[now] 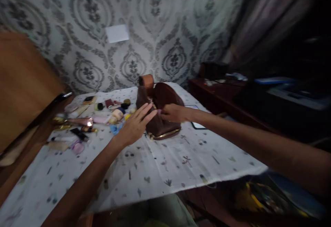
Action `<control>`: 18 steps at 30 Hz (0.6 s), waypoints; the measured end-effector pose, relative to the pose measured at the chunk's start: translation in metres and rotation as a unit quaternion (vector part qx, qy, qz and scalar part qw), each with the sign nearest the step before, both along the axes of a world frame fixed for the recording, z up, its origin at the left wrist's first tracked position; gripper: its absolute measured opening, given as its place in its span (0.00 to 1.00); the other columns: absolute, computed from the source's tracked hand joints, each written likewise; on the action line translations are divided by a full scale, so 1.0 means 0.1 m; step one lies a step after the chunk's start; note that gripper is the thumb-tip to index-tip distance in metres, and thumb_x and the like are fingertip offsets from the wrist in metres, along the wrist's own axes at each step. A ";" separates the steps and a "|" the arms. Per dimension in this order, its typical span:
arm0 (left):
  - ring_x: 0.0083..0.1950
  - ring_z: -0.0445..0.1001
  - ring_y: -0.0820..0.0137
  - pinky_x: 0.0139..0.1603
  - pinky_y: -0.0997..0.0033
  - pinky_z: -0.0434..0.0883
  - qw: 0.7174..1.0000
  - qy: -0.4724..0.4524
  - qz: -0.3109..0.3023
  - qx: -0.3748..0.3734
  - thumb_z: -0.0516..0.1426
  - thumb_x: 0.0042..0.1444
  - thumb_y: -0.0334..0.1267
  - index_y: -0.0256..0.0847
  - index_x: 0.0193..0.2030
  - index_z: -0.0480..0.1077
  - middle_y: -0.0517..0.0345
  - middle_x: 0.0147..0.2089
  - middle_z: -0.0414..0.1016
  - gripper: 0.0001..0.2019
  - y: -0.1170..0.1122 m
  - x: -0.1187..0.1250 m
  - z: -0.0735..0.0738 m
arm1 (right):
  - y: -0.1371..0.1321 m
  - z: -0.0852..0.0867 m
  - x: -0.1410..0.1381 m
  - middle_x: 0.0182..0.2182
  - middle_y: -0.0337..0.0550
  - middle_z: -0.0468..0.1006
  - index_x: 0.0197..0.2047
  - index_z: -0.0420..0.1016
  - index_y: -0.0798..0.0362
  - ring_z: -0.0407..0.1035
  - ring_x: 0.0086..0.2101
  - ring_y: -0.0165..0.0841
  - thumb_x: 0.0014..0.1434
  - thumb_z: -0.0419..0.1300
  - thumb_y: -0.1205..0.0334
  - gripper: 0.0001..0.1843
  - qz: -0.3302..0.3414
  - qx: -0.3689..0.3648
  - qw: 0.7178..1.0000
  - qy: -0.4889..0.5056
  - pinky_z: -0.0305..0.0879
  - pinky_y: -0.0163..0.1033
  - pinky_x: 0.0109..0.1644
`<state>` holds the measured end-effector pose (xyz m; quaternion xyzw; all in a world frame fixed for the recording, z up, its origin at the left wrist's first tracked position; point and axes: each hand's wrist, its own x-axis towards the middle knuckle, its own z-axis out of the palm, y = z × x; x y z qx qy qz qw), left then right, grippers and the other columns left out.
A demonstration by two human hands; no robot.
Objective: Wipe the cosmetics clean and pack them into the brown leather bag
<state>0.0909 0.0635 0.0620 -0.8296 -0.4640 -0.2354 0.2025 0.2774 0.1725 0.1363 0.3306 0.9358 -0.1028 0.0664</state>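
A brown bag (165,125) with gold zips stands on the cloth-covered table. My left hand (137,123) rests against its left side with the fingers stretched out, holding nothing that I can see. At the bag's opening, my right hand (173,112) is closed, fingers curled in. A small pinkish thing (159,111) shows by its fingertips, too blurred to name. Left of the bag lie a blue scrunchie-like bundle (115,129), a cream-coloured jar (117,114) and several cosmetics, among them a shiny rose-gold tube (82,121). The bag's inside is hidden.
A phone (198,125) lies partly behind my right forearm. The table's white printed cloth (165,165) ends at a near edge. A brown wooden panel (26,85) leans at the left, and a dark red cabinet (214,96) stands at the right. Patterned wallpaper covers the back wall.
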 end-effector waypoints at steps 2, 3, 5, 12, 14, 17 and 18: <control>0.74 0.53 0.62 0.70 0.57 0.61 0.998 -0.002 0.055 -0.020 0.45 0.63 0.23 0.38 0.68 0.55 0.41 0.72 0.58 0.27 -0.11 -0.16 -0.02 | -0.16 -0.15 0.21 0.39 0.52 0.83 0.45 0.81 0.54 0.78 0.40 0.40 0.66 0.50 0.62 0.17 0.046 0.031 0.998 0.022 0.70 0.39 0.45; 0.74 0.53 0.64 0.71 0.59 0.60 0.995 -0.003 0.093 -0.031 0.43 0.64 0.25 0.38 0.68 0.56 0.43 0.72 0.58 0.26 -0.17 -0.28 -0.04 | -0.21 -0.27 0.32 0.40 0.54 0.83 0.46 0.80 0.52 0.78 0.41 0.41 0.66 0.50 0.60 0.18 0.047 0.053 0.996 0.060 0.71 0.42 0.45; 0.74 0.53 0.65 0.72 0.61 0.57 0.983 -0.009 0.180 -0.046 0.41 0.67 0.29 0.37 0.68 0.57 0.45 0.73 0.57 0.24 -0.34 -0.61 -0.08 | -0.28 -0.56 0.50 0.47 0.55 0.81 0.51 0.78 0.43 0.77 0.46 0.43 0.66 0.47 0.54 0.20 0.041 0.095 0.982 0.155 0.72 0.45 0.50; 0.76 0.44 0.49 0.70 0.38 0.53 0.830 -0.119 0.541 -0.067 0.49 0.66 0.37 0.29 0.68 0.56 0.29 0.75 0.47 0.26 -1.11 -2.13 -0.21 | -0.64 -1.21 0.69 0.60 0.52 0.71 0.72 0.38 0.24 0.66 0.60 0.44 0.64 0.46 0.48 0.36 0.039 0.212 0.911 0.353 0.68 0.53 0.59; 0.76 0.42 0.47 0.70 0.41 0.54 0.806 -0.138 0.571 -0.066 0.49 0.65 0.37 0.24 0.67 0.54 0.26 0.75 0.44 0.27 -1.27 -2.46 -0.22 | -0.75 -1.21 0.67 0.60 0.53 0.70 0.72 0.39 0.25 0.65 0.61 0.45 0.64 0.46 0.48 0.36 0.018 0.213 0.908 0.360 0.69 0.56 0.59; 0.75 0.46 0.48 0.71 0.47 0.54 0.790 -0.153 0.588 -0.078 0.48 0.65 0.37 0.20 0.67 0.53 0.24 0.73 0.48 0.27 -1.37 -2.80 -0.24 | -0.86 -1.18 0.61 0.59 0.52 0.71 0.72 0.40 0.23 0.64 0.61 0.46 0.63 0.47 0.50 0.36 -0.005 0.216 0.900 0.379 0.68 0.58 0.60; 0.75 0.48 0.49 0.71 0.49 0.54 0.788 -0.155 0.590 -0.084 0.48 0.65 0.37 0.20 0.67 0.53 0.24 0.73 0.49 0.28 -1.36 -2.87 -0.24 | -0.88 -1.17 0.59 0.59 0.53 0.71 0.72 0.39 0.22 0.64 0.61 0.46 0.64 0.48 0.51 0.36 -0.006 0.221 0.897 0.383 0.68 0.58 0.61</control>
